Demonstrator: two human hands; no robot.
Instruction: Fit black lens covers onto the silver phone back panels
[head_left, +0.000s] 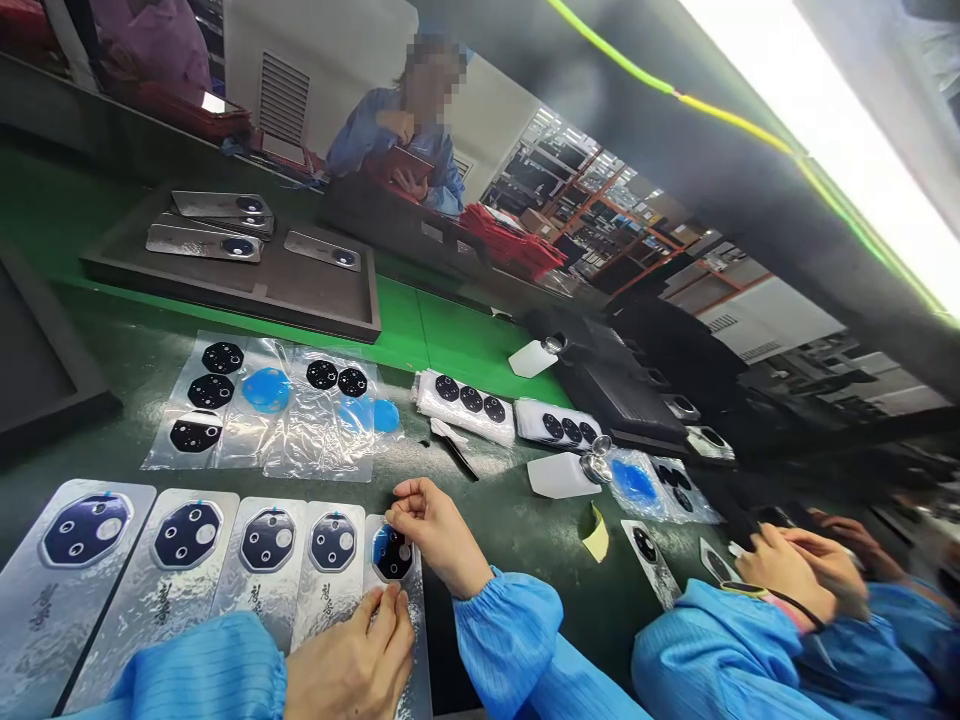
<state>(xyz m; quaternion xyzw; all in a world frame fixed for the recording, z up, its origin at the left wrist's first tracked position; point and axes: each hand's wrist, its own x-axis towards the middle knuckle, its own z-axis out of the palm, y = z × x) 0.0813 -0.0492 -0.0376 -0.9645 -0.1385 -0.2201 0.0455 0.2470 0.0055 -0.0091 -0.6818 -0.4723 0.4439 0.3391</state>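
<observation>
Clock centred on the dark camera disc point(396, 560) of the nearest silver panel point(421, 660); twelve is the far side of the bench.

Panel lies flat at the right end of its row, partly under the left hand point(352, 660). I see that hand come in from seven o'clock, fingers drawn together and slightly bent, their tips at six, right by the disc's lower rim. Whether they press or grip the panel's surface, I can't tell from here.

Right hand point(431, 525) enters from four. Thumb and forefinger are curled close together, tips at twelve on the disc's upper edge. Blue film point(382, 545) shows on the disc's left part, just below those tips; I can't make out whether they have hold of it. So the disc sits between the two sets of fingers, right above, left below.

At nine: four more silver panels point(187, 535), side by side, each with its dark disc. Between ten and eleven: clear plastic sheets point(319, 430) bearing black discs and blue rounds. Eleven, farther off: a dark tray point(247, 287) with panels in it. Two: a white bottle point(555, 475). Three, well apart: another person's hands point(784, 575), blue sleeves.
</observation>
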